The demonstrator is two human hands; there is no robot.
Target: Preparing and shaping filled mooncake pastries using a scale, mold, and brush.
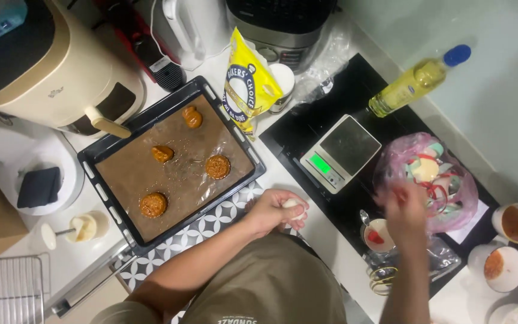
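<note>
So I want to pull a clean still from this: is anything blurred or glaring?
Head view: the right hand is smeared by motion blur over the pink plastic bag; the left hand, holding a pale dough ball, is fairly sharp; the baking tray is sharp too, with soft glare on its liner; lighting is even.

The left hand [274, 211] is curled into a loose fist, with its fingers [295, 207] wrapped around something small and pale. The left arm is bare and bends up from the lower left. The right hand [404, 210] is blurry, lifted up with the back showing. Whether its fingers are spread or closed cannot be told. The right arm goes straight up from the bottom.
</note>
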